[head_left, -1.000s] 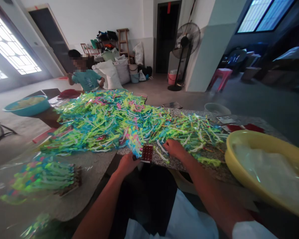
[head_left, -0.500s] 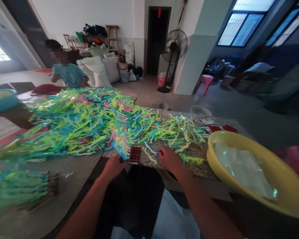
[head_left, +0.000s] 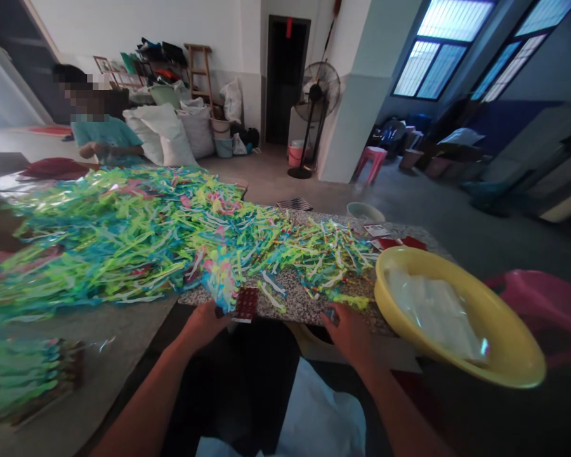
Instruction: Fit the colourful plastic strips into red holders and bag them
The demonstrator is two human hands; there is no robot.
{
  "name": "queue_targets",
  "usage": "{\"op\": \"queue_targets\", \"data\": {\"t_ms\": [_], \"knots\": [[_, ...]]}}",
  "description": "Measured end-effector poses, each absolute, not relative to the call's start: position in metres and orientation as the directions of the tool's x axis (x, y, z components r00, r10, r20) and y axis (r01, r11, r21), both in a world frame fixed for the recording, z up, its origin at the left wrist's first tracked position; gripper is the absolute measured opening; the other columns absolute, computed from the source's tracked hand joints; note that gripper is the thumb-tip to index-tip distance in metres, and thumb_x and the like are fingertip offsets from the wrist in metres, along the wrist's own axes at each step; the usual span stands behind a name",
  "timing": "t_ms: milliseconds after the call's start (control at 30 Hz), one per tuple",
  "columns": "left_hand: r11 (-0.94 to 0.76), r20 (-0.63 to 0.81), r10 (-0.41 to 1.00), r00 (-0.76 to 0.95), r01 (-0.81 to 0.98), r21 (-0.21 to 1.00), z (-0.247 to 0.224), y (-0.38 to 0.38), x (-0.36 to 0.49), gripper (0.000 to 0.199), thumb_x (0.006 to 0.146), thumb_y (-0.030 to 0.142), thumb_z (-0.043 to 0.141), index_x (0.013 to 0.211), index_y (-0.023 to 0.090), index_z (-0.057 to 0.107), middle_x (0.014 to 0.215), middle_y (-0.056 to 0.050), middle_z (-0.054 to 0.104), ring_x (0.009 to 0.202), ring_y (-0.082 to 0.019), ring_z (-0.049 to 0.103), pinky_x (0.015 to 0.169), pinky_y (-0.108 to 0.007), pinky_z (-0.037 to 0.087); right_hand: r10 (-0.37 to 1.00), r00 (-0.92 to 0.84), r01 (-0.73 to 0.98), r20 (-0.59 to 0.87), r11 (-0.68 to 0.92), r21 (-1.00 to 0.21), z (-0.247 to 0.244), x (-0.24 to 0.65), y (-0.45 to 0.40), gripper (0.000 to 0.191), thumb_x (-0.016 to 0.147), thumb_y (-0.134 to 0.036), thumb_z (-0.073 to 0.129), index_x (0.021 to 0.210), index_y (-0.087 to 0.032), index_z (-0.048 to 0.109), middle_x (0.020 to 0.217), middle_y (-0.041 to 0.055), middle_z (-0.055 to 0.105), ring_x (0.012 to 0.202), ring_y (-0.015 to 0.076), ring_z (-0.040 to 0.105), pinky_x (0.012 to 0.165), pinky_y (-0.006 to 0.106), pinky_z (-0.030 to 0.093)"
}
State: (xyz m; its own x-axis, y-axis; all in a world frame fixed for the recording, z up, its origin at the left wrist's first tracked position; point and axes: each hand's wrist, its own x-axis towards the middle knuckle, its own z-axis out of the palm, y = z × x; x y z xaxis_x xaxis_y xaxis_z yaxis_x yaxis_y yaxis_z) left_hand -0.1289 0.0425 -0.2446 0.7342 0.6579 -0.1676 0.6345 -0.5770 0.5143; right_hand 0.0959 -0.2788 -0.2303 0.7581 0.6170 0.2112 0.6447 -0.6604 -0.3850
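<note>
My left hand (head_left: 205,324) is closed on the left edge of a small dark red card (head_left: 245,304) at the table's front edge. Pink, blue and yellow strips (head_left: 221,279) lie bunched against that card, beside my fingers. Further right, my right hand (head_left: 349,333) is over the table's front edge, thumb and forefinger curled with a gap between them. I see nothing clearly held there. Just beyond it lie yellow-green strips (head_left: 352,299). A large heap of green, blue and white plastic strips (head_left: 137,235) spreads over the table behind both hands.
A yellow basin (head_left: 509,355) with clear plastic bags stands at the right, near a pink stool (head_left: 528,289). Green strips on cards (head_left: 23,374) lie at the lower left. Across the heap sits a person in a teal shirt (head_left: 107,136). A standing fan (head_left: 316,92) is behind.
My right hand has moved right and towards me, and its fingers have parted. The left hand keeps hold of the red card. The view has turned slightly right.
</note>
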Motion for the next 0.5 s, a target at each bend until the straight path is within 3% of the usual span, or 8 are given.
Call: {"op": "queue_targets", "data": {"t_ms": [167,267,400,500], "knots": [[-0.593,-0.136,0.629,0.766,0.585,0.553,-0.250,0.043,-0.130,0.021,0.079,0.035,0.063,0.089,0.017,0.065,0.079,-0.001,0.069,0.075,-0.018,0.064,0.066,-0.025,0.040,0.768,0.584,0.802,0.263,-0.498,-0.330,-0.228,0.057,-0.229,0.041,0.097,-0.042,0.055,0.131,-0.021,0.062,0.126,0.0132,0.064,0.117,0.0271,0.059,0.101,0.039,0.045],[-0.582,-0.142,0.650,0.747,0.609,0.539,-0.250,0.044,-0.131,0.019,0.080,0.036,0.061,0.082,0.017,0.065,0.072,-0.001,0.065,0.070,-0.018,0.061,0.063,-0.025,0.038,0.817,0.528,0.843,0.232,-0.469,-0.265,-0.245,0.044,-0.187,0.041,0.098,-0.035,0.054,0.136,-0.021,0.060,0.143,0.0152,0.054,0.133,0.0304,0.048,0.111,0.046,0.037],[-0.544,-0.173,0.690,0.702,0.662,0.516,-0.248,0.044,-0.133,0.023,0.081,0.034,0.061,0.068,0.016,0.062,0.061,-0.001,0.057,0.065,-0.017,0.059,0.060,-0.025,0.033,0.827,0.515,0.854,0.226,-0.472,-0.219,-0.267,0.046,-0.140,0.038,0.102,-0.031,0.046,0.135,-0.020,0.060,0.145,0.0140,0.054,0.138,0.0304,0.042,0.118,0.056,0.023],[-0.524,-0.146,0.705,0.694,0.649,0.552,-0.247,0.044,-0.133,0.018,0.079,0.033,0.066,0.075,0.016,0.066,0.064,-0.001,0.060,0.070,-0.017,0.060,0.063,-0.024,0.035,0.848,0.481,0.872,0.222,-0.437,-0.220,-0.271,0.056,-0.114,0.039,0.102,-0.029,0.043,0.136,-0.020,0.059,0.146,0.0138,0.053,0.138,0.0289,0.041,0.118,0.052,0.026]]}}
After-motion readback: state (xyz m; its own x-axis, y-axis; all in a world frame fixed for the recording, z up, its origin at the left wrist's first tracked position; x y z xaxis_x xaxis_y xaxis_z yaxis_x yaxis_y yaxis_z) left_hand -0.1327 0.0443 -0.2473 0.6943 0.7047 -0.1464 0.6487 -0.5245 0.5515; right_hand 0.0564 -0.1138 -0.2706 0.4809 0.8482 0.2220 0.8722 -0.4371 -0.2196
